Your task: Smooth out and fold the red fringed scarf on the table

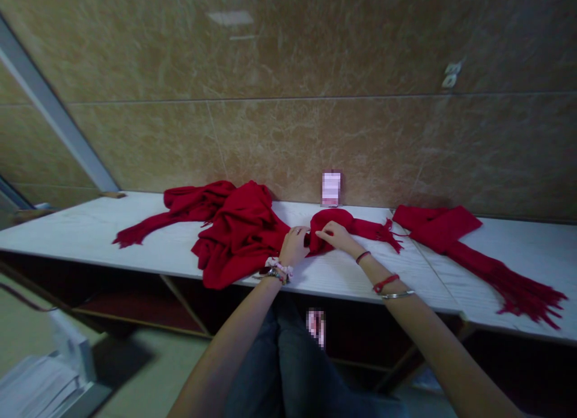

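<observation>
A red scarf lies looped on the white counter in front of me, its fringed end reaching to the right. My left hand is closed on the left side of this loop. At its top front, my right hand pinches the cloth with thumb and forefinger; the fingertips are partly hidden. A big heap of crumpled red fabric sits just left of my left hand, with a fringed end further left. Another red scarf with long fringe lies folded over itself to the right.
The white counter runs along a tiled wall. A small blurred card leans on the wall behind the loop. Dark open shelves are below. A grey stand with stacked papers is on the floor at lower left.
</observation>
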### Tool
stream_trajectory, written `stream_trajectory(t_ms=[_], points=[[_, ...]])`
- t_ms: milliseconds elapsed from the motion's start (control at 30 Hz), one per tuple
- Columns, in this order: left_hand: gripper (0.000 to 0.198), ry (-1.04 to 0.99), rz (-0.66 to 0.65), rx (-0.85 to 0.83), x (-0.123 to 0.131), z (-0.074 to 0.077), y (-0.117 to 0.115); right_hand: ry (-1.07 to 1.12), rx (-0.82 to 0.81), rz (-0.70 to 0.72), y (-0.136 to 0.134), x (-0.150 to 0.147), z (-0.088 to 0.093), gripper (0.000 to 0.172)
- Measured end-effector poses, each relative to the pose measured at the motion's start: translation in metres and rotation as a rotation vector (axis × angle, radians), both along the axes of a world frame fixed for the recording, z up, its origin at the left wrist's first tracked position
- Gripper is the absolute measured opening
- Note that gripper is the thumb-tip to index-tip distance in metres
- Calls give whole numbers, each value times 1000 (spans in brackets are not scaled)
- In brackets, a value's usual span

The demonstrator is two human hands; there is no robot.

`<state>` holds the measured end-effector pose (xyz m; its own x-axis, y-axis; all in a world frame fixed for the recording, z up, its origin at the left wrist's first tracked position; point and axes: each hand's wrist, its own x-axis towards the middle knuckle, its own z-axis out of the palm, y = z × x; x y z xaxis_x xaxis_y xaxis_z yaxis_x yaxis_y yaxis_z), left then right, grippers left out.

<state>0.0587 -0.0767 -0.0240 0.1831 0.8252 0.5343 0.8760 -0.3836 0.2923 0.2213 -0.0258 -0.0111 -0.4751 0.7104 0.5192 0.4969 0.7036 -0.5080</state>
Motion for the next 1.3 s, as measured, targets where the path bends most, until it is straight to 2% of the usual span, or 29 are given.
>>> stream_trajectory(t_ms=[233,400,567,767,933,1167,1233,1300], points=[[22,-49,49,-26,2,1,-2,-35,-15,-4,3,-5,-7,10],[11,-101,18,-15,1,1,-4,-19,-41,-25,7,-4,-7,14],[21,-92,-51,28,2,1,-7,32,-73,-7,3,-7,-5,24],[30,-137,12,28,1,-2,-6,132,-158,78,3,-6,-7,16],[23,-220,-11,56,-2,-4,1,314,-264,137,10,0,-3,17],[22,-238,-70,103,-1,1,5,448,-446,273,2,0,-1,31],[17,-254,-48,130,-3,2,5,480,-468,254,5,-1,-3,32],[12,-291,28,178,-6,3,5,515,-481,209,9,-1,-5,33]])
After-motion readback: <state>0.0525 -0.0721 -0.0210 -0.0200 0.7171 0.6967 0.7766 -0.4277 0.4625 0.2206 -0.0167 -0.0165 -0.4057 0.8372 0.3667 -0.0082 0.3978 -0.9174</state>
